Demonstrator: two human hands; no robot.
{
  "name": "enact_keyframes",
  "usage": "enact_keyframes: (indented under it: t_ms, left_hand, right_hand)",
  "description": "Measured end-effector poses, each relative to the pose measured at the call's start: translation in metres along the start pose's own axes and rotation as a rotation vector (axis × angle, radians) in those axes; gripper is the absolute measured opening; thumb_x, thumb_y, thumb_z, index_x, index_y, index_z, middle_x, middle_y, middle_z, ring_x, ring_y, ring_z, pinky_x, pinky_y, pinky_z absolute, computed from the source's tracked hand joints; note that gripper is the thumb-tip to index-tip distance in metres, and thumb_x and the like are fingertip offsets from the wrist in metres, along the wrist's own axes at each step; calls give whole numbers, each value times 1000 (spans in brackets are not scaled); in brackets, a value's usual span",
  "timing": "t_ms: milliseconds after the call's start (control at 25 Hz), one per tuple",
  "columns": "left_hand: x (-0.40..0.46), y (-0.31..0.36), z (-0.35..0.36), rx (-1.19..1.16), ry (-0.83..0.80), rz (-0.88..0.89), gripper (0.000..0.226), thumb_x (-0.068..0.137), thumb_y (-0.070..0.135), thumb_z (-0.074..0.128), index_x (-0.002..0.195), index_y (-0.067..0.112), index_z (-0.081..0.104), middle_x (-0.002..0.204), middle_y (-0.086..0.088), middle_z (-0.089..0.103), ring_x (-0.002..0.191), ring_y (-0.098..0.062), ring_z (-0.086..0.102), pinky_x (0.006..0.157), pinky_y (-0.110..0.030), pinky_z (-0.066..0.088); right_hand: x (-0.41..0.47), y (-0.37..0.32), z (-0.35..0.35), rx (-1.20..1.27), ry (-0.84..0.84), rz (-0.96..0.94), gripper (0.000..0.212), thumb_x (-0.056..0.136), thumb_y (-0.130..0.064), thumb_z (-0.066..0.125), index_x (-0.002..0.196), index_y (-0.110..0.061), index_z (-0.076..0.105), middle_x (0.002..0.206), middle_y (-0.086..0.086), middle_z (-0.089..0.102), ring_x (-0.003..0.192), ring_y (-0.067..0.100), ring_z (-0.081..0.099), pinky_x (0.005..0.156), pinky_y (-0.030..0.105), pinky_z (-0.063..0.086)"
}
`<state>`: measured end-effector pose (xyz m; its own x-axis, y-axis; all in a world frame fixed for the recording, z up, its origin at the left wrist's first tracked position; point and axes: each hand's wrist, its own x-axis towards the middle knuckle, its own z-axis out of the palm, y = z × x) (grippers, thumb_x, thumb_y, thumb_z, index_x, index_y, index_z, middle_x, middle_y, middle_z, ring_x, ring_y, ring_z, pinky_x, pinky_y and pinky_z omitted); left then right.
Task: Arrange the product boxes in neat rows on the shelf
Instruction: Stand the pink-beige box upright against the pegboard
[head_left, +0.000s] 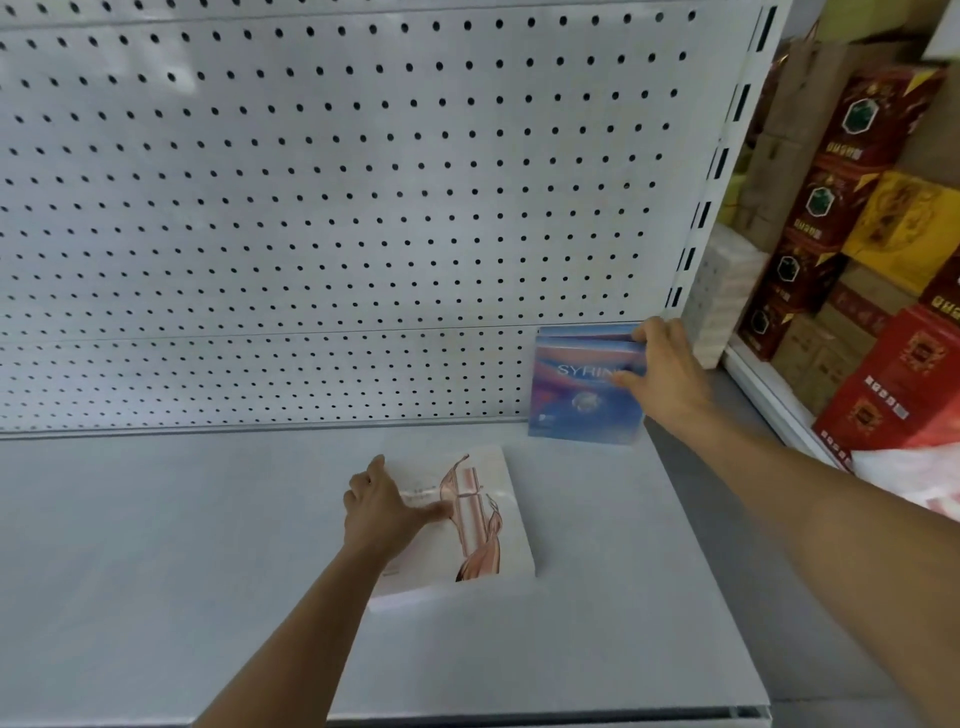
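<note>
Right hand (670, 371) grips upright blue boxes (584, 387) against the pegboard (337, 208), likely squaring a back row. Left hand (384, 512) grips the pink box (467, 519), lying flat nearer the shelf (156, 545) front, probably next.

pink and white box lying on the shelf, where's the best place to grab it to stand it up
Probably by its long left edge, coming from the left, where the left hand already rests. The pink and white box lies flat on the shelf, thin and wide, so a thumb-on-top pinch across that edge looks easiest for tipping it upright.
</note>
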<state>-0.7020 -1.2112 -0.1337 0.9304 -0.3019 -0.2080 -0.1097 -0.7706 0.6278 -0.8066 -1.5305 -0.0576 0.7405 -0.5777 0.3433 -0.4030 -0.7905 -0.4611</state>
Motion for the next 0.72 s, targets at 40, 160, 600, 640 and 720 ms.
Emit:
enact_keyframes:
  t_ms: [40,160,600,640,720]
  left_hand:
    - [0,1,0,-6,-1,-3,120,64,50,84,150,9,12,148,-18,27,137,-37,24,111,-48,27]
    - [1,1,1,-20,9,-9,121,62,51,85,150,10,13,147,-17,28,136,-36,26,110,-48,28]
    - [-5,-1,2,-53,16,3,113,67,49,81,149,8,15,147,-14,28,136,-33,25,111,-44,27]
    - [-7,0,1,-46,20,5,111,69,49,81,149,8,16,147,-14,27,137,-33,23,111,-44,26]
    - [-10,2,2,3,75,48,103,75,48,76,149,8,17,151,-12,25,140,-31,20,113,-43,25]
  right_hand:
    - [2,-1,1,-7,26,25,44,78,-21,75,108,-10,44,115,11,41,91,25,50,66,32,38]
    - [5,-3,4,-34,64,115,47,78,-27,75,107,-13,40,116,11,39,90,28,51,59,32,36]
    - [-17,-8,9,68,135,231,64,80,-32,74,129,-17,36,129,7,38,105,28,54,67,34,42]
    - [-20,-8,10,76,144,242,66,79,-33,74,129,-17,36,129,8,38,106,28,54,67,34,43]
    - [-23,-7,12,105,151,261,66,79,-36,75,130,-18,37,130,7,39,110,26,51,72,36,44]
